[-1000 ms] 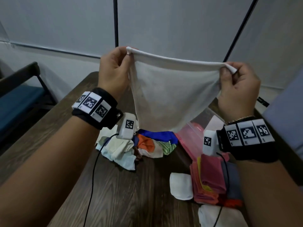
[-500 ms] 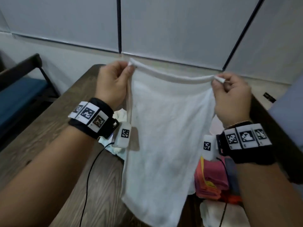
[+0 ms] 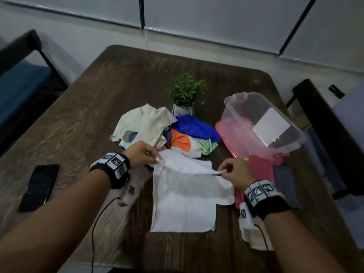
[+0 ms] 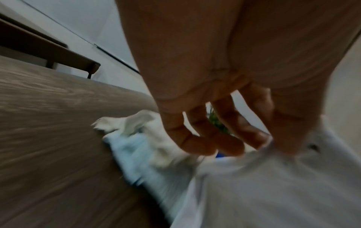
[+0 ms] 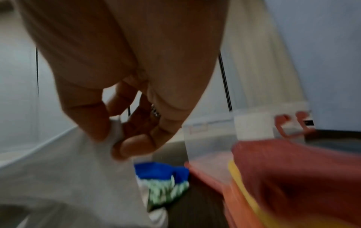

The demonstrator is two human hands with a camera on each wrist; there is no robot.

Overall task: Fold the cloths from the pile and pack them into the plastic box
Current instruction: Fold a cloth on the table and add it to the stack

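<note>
We pinch the white cloth (image 3: 184, 201) by its far corners, left grip (image 3: 142, 154) and right grip (image 3: 235, 174), lower centre on the bench (image 3: 78, 119); plastic box (image 3: 283, 138) at right.

Black phone (image 3: 38, 187) on wood table (image 3: 82, 119) at left, small potted plant (image 3: 186, 93) behind pile.

Bare forearms, no sleeves. Black wristbands (image 3: 114, 170) w/ white fiducial-tag blocks on both wrists; white tagged cam modules (image 3: 245, 215) beneath, thin black cables (image 3: 94, 233) trailing toward 6 o'clock.
</note>
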